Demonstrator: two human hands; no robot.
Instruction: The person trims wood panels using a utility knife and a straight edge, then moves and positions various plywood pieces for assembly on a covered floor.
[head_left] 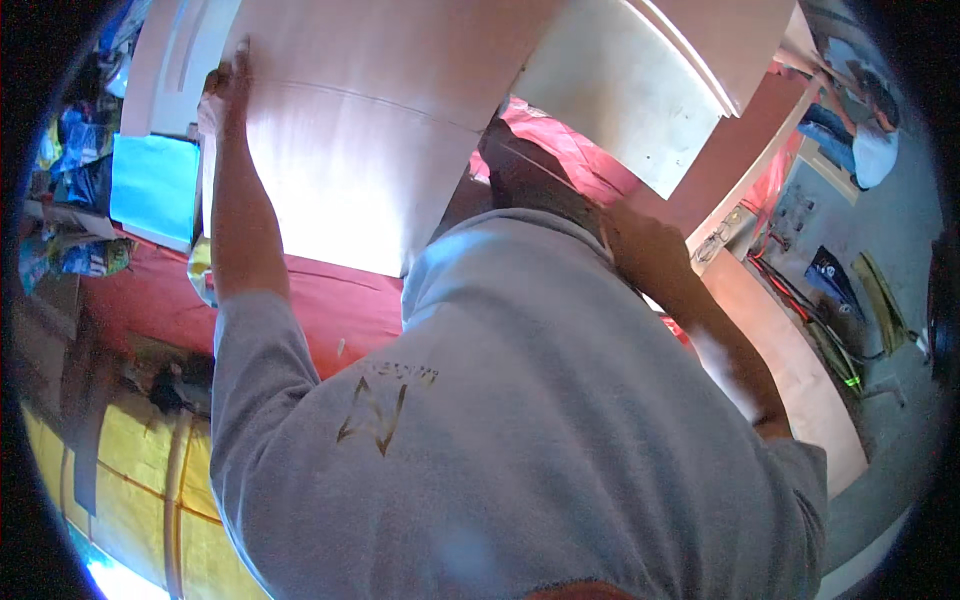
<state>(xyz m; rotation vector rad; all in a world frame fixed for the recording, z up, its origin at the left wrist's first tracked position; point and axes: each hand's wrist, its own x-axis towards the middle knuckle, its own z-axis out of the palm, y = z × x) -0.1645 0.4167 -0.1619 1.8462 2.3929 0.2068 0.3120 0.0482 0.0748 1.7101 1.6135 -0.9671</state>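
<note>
Our left hand [236, 80] grips the large pale panel [350, 150] at its left edge; our right hand [635, 238] is beside dark cloth [535, 175] — its fingers are hidden, so we cannot tell its state. We judge that even support at both sides would steady the panel best. Its near end overlaps the red surface [345, 292], short of that surface's near edge. Its sides run away from us, leaning right — the far end is cut off, leaving its long axis uncertain.
</note>
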